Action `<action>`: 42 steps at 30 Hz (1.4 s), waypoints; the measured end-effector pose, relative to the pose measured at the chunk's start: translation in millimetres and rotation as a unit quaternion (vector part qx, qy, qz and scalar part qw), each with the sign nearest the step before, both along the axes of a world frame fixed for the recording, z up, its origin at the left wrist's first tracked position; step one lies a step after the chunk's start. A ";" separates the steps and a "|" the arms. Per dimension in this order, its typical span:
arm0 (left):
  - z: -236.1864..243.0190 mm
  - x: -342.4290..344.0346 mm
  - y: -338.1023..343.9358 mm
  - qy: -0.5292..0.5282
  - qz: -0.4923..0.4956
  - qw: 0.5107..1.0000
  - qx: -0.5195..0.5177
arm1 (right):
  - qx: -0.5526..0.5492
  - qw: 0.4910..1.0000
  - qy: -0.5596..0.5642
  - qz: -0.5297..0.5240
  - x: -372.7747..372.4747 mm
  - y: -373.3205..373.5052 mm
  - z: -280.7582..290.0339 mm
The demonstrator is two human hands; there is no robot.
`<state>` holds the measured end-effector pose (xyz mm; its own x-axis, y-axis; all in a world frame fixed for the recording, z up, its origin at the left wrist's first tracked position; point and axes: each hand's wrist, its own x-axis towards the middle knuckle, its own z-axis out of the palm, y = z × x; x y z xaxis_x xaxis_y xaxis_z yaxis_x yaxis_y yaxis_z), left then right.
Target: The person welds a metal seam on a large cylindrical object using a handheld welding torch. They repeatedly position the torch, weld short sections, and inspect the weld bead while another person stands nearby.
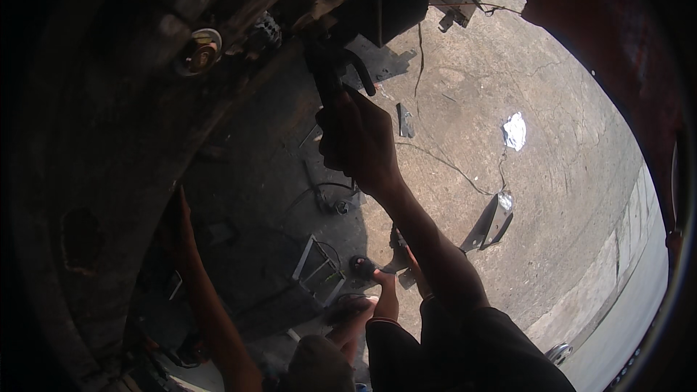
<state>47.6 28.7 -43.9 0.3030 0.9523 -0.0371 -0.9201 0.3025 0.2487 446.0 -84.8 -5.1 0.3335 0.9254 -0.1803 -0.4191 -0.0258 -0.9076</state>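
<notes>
My right hand [361, 138] is wrapped round the handle of a dark hand tool [330, 72] with a curved lever or side bar. Its far end meets the underside of a large, worn, dark metal body [145, 94], where shadow hides the contact. My left hand [180, 221] is at the lower edge of that same metal body, on the left. It lies in deep shadow, and its fingers are mostly hidden. A round brassy fitting [200, 51] sits in the metal body, up and left of the tool.
On the sunlit concrete floor [450, 94] lie a bent metal bracket [499, 221], a crumpled shiny piece [515, 131] and thin wires. A metal frame [319, 270] stands in shadow near a sandalled foot [363, 267]. Reddish cloth [602, 14] hangs at upper right.
</notes>
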 end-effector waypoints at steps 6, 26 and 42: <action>6.1 9.7 -0.8 0.057 0.045 0.997 -0.018 | 0.106 0.857 -0.503 -0.037 -12.4 3.4 -8.2; 9.2 8.2 -2.3 -0.023 0.045 0.993 -0.108 | 0.102 0.925 -0.353 -0.098 -9.3 11.3 -10.4; 17.6 24.7 -6.8 -0.029 0.032 0.994 -0.097 | 0.093 0.930 -0.346 -0.080 -6.8 7.0 -6.8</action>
